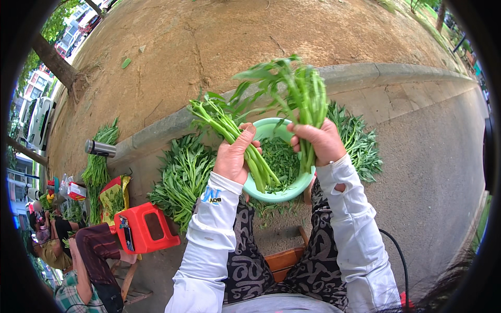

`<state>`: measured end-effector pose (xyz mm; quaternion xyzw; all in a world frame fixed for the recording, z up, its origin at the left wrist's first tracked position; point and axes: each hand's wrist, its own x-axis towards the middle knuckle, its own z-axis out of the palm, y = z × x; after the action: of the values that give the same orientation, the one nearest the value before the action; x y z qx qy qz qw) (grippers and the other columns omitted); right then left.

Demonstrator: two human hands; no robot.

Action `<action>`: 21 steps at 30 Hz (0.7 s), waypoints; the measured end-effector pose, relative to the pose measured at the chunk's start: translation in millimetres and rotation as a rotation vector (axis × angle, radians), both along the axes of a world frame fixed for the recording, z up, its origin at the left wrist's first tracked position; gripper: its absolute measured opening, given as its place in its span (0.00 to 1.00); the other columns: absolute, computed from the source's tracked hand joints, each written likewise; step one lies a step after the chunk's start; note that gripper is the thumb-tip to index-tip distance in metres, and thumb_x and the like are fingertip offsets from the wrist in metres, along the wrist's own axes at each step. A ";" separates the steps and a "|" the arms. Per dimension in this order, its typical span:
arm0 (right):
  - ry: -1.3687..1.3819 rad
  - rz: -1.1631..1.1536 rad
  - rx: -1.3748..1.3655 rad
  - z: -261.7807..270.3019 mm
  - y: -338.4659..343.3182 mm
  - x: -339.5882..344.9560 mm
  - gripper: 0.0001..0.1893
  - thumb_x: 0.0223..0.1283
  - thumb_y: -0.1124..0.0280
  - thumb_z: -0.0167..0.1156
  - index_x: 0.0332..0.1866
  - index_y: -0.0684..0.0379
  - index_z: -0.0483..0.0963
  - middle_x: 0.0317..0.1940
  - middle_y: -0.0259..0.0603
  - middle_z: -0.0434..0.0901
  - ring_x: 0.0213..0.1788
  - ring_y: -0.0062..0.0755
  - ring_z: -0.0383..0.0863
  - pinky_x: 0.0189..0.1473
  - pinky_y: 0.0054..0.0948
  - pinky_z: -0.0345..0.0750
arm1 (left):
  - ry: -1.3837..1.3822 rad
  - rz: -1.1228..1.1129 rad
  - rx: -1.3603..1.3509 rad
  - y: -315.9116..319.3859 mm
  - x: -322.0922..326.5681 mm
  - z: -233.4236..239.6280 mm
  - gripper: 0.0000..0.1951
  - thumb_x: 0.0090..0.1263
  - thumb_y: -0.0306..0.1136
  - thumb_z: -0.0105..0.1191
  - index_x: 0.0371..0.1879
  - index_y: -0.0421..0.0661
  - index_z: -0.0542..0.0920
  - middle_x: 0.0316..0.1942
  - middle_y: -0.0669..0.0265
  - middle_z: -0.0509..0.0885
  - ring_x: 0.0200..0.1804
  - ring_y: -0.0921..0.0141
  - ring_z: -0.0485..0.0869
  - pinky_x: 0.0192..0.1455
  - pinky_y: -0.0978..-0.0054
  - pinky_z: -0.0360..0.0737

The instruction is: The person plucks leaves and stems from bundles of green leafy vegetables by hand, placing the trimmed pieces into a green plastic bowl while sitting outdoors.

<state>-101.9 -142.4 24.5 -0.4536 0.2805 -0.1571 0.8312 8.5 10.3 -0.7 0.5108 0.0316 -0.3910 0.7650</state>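
Observation:
Above a pale green plastic basin [281,197], my left hand [235,154] grips a bunch of leafy green stems [223,121], cut ends pointing down to the right. A thicker bunch of leafy stems [311,98], blurred at the top, is held upright in my right hand [321,143]. Loose green leaves [278,160] lie inside the basin, between my knees. One pile of leafy greens [184,176] rests on the ground left of the basin, and another pile of greens [358,148] is at its right.
A red plastic stool [146,229] stands at the left, near a yellow and red bag [117,191]. Beyond, a steel flask [100,148] lies by long greens [96,168]. A concrete curb [156,125] crosses behind the basin. Other people sit at the far left.

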 end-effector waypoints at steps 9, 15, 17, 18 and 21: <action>0.034 -0.011 -0.057 -8.4 -6.0 -2.1 0.09 0.51 0.73 0.66 0.35 0.62 0.74 0.18 0.33 0.75 0.16 0.19 0.72 0.17 0.18 0.69 | 0.000 -0.023 -0.081 -0.6 1.0 -4.0 0.21 0.60 0.42 0.63 0.49 0.46 0.74 0.28 0.71 0.74 0.30 0.73 0.77 0.32 0.73 0.77; -0.084 0.302 -0.222 -5.8 20.9 7.1 0.19 0.50 0.74 0.67 0.49 0.62 0.72 0.30 0.28 0.78 0.20 0.13 0.71 0.20 0.15 0.68 | -0.009 -0.042 -0.128 -2.1 -3.5 -1.4 0.23 0.59 0.36 0.64 0.52 0.44 0.73 0.33 0.70 0.75 0.35 0.74 0.76 0.38 0.74 0.76; -0.203 0.364 -0.314 -9.0 25.1 11.8 0.27 0.48 0.76 0.69 0.56 0.60 0.69 0.38 0.28 0.78 0.30 0.15 0.73 0.31 0.16 0.73 | -0.026 -0.073 -0.161 -1.1 -3.0 0.9 0.23 0.60 0.36 0.64 0.52 0.44 0.72 0.36 0.69 0.76 0.37 0.74 0.76 0.40 0.73 0.76; -0.294 0.324 -0.375 -14.0 30.9 18.0 0.29 0.47 0.76 0.69 0.58 0.60 0.68 0.40 0.29 0.77 0.33 0.15 0.73 0.34 0.17 0.73 | -0.031 -0.092 -0.181 -2.1 -3.8 2.2 0.24 0.60 0.36 0.64 0.53 0.43 0.72 0.37 0.69 0.76 0.37 0.74 0.75 0.40 0.73 0.76; -0.312 0.310 -0.369 -16.2 32.6 15.9 0.30 0.45 0.81 0.66 0.58 0.60 0.68 0.44 0.31 0.75 0.41 0.18 0.73 0.47 0.21 0.73 | -0.051 -0.090 -0.178 -3.6 -5.9 5.5 0.24 0.60 0.36 0.63 0.54 0.43 0.71 0.40 0.67 0.77 0.37 0.72 0.76 0.41 0.71 0.76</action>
<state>-86.0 -109.7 8.3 -0.6050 0.0429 -0.1445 0.7818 2.7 6.7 4.8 0.4516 -0.0455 -0.4131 0.7896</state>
